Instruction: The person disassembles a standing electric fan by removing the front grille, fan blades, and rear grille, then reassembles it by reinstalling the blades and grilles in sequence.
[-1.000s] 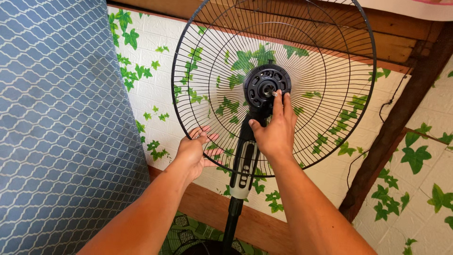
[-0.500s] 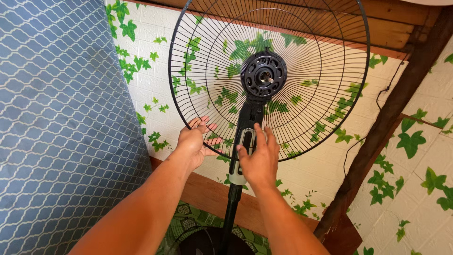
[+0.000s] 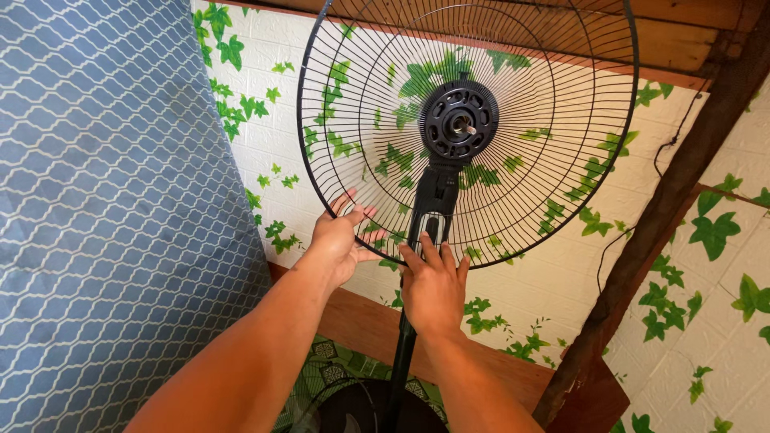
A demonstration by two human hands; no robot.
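- My left hand (image 3: 337,240) has its fingers spread on the lower rim of the fan's wire guard (image 3: 377,104).
- My right hand (image 3: 435,289) is clamped on the stand's neck (image 3: 433,204), just under the motor hub (image 3: 460,122).
- The bare shaft (image 3: 465,127) sits above my fingers, with no blade on it.
- Risk, I judge: pulling the rim sideways could bend the thin wires or tip the stand.

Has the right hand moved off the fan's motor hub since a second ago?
Yes. The right hand dropped from the motor hub down to the fan's neck.
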